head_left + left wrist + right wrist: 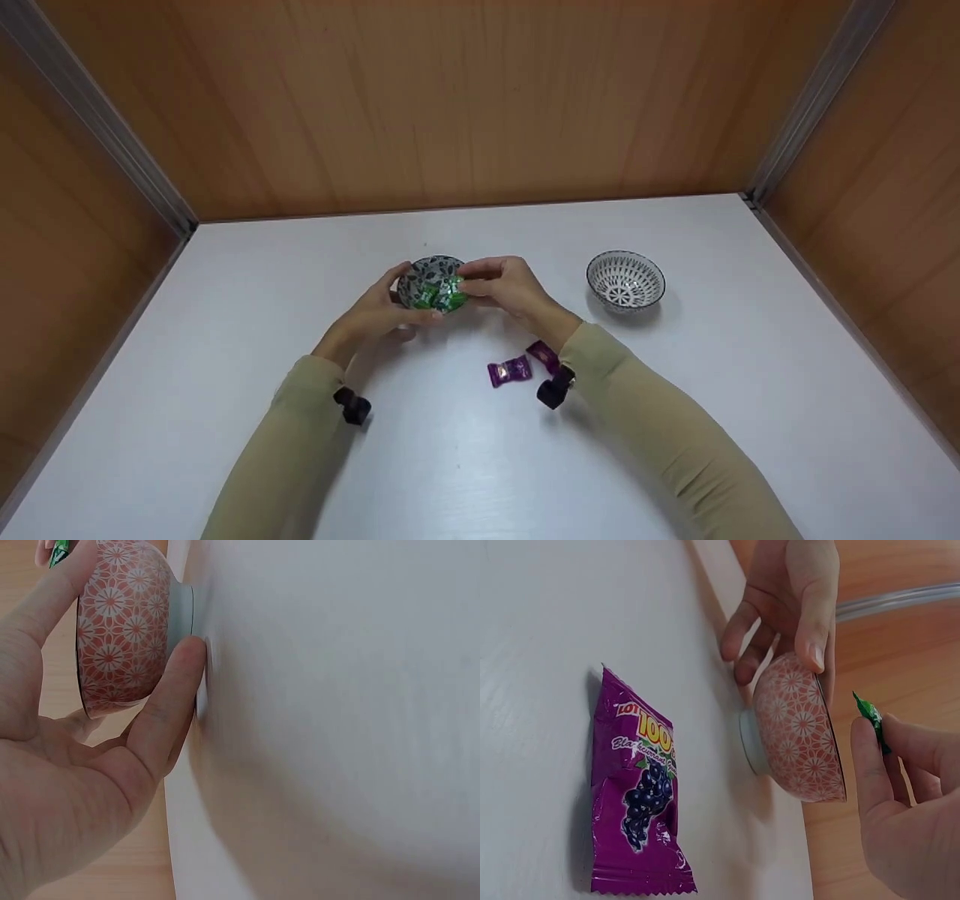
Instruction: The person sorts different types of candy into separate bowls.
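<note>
A small bowl, patterned dark inside and pink with white flowers outside, is in my left hand. In the left wrist view the thumb lies at the bowl's rim and the fingers reach toward its foot, close to the tabletop. My right hand pinches a green-wrapped candy between thumb and fingertips, over the right side of the bowl. Another green-wrapped candy lies inside the bowl. Two purple-wrapped candies, one flat beside the other, rest near my right wrist.
A second bowl, white with a dark lattice pattern, stands to the right on the white table. Wooden panels close off the back and both sides. The purple wrapper nearest the right wrist camera shows printed dark berries.
</note>
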Action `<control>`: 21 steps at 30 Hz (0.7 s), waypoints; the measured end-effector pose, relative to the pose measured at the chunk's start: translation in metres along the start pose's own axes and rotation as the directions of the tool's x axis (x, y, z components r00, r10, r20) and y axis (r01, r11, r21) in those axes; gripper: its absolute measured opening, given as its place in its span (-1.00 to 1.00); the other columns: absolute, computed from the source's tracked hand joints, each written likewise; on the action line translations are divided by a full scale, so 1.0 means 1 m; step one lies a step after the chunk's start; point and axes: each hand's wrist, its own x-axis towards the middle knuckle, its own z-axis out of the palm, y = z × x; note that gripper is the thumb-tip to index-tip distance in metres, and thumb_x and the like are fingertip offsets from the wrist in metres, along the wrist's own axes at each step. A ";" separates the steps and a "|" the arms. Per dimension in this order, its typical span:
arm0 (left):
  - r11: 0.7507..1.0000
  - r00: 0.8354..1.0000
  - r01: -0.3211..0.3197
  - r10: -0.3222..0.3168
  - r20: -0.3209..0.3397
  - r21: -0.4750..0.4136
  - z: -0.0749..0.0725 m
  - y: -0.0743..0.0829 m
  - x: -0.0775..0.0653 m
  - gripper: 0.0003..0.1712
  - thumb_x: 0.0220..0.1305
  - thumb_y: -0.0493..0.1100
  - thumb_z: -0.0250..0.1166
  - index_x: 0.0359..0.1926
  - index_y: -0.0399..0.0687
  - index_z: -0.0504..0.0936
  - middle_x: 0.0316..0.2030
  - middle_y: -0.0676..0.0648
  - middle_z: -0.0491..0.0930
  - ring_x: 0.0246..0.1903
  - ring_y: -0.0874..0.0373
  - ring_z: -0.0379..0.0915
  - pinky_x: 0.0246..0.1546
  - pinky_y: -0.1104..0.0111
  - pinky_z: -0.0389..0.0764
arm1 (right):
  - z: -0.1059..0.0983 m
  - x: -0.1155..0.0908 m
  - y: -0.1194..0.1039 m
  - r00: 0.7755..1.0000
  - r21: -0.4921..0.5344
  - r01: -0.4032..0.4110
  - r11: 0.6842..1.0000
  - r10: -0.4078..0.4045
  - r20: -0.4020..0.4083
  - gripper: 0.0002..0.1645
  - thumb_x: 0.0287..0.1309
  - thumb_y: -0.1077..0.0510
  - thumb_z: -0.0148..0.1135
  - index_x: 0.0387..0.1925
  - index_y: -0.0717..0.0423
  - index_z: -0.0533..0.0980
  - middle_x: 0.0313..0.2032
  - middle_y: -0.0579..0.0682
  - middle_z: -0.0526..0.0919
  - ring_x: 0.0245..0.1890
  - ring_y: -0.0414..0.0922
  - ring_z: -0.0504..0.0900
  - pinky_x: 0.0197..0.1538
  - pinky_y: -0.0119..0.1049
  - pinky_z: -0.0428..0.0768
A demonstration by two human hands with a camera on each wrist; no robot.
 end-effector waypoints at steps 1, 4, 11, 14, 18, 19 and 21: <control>1.000 1.000 0.002 -0.002 -0.003 -0.004 0.000 0.000 0.000 0.41 -0.08 -0.02 0.69 0.62 0.30 -0.09 0.20 -0.23 0.34 0.15 -0.08 0.33 -0.01 0.13 0.68 | 0.000 0.000 0.000 1.000 0.003 0.001 1.000 -0.001 -0.006 -0.58 0.18 0.27 0.46 0.09 0.25 0.64 0.05 0.08 0.68 -0.03 -0.07 0.70 0.12 -0.11 0.64; 1.000 1.000 0.009 -0.009 -0.004 -0.001 0.001 0.001 0.000 0.40 -0.06 -0.03 0.68 0.62 0.30 -0.10 0.21 -0.23 0.33 0.16 -0.09 0.33 -0.02 0.13 0.68 | 0.001 0.001 0.001 1.000 0.013 0.002 1.000 -0.002 -0.025 -0.59 0.17 0.30 0.46 0.07 0.25 0.65 0.01 0.08 0.69 -0.05 -0.07 0.70 0.11 -0.10 0.65; 1.000 1.000 0.012 -0.012 -0.004 -0.023 0.003 0.000 0.002 0.38 -0.05 -0.05 0.68 0.62 0.31 -0.09 0.19 -0.25 0.36 0.15 -0.08 0.36 -0.02 0.14 0.68 | 0.003 0.002 0.004 1.000 0.110 0.010 0.994 -0.007 -0.030 -0.44 0.26 0.40 0.33 0.29 0.24 0.50 0.27 0.18 0.53 0.12 0.04 0.64 0.10 -0.16 0.64; 1.000 1.000 0.004 -0.004 -0.002 -0.021 0.002 0.000 0.002 0.39 -0.04 -0.07 0.67 0.62 0.28 -0.10 0.22 -0.26 0.34 0.16 -0.08 0.35 0.00 0.12 0.67 | 0.005 0.002 0.003 1.000 0.152 0.015 0.988 -0.016 0.003 -0.35 0.32 0.42 0.25 0.41 0.22 0.38 0.41 0.20 0.37 0.24 0.09 0.55 0.11 -0.20 0.64; 1.000 1.000 -0.013 0.013 0.005 0.004 0.001 0.000 0.002 0.40 -0.02 -0.05 0.67 0.63 0.24 -0.13 0.24 -0.27 0.33 0.17 -0.08 0.32 0.06 0.09 0.64 | 0.005 0.002 0.004 0.998 0.175 0.033 0.984 -0.042 0.046 -0.35 0.36 0.43 0.19 0.44 0.27 0.31 0.43 0.25 0.32 0.31 0.18 0.46 0.18 -0.11 0.59; 1.000 1.000 -0.016 0.016 0.006 0.010 0.000 0.000 0.003 0.40 -0.02 -0.04 0.67 0.63 0.23 -0.13 0.25 -0.27 0.33 0.18 -0.09 0.32 0.06 0.09 0.64 | 0.005 0.003 0.005 0.997 0.179 0.038 0.983 -0.049 0.056 -0.35 0.36 0.44 0.17 0.44 0.30 0.30 0.43 0.27 0.31 0.32 0.19 0.44 0.19 -0.09 0.58; 1.000 1.000 -0.020 0.020 0.006 0.021 0.000 0.000 0.004 0.41 -0.03 -0.03 0.67 0.63 0.21 -0.14 0.25 -0.28 0.33 0.17 -0.09 0.32 0.05 0.10 0.64 | 0.004 0.003 0.006 0.996 0.189 0.046 0.981 -0.060 0.072 -0.35 0.37 0.45 0.16 0.44 0.33 0.28 0.43 0.29 0.30 0.35 0.21 0.40 0.24 -0.02 0.53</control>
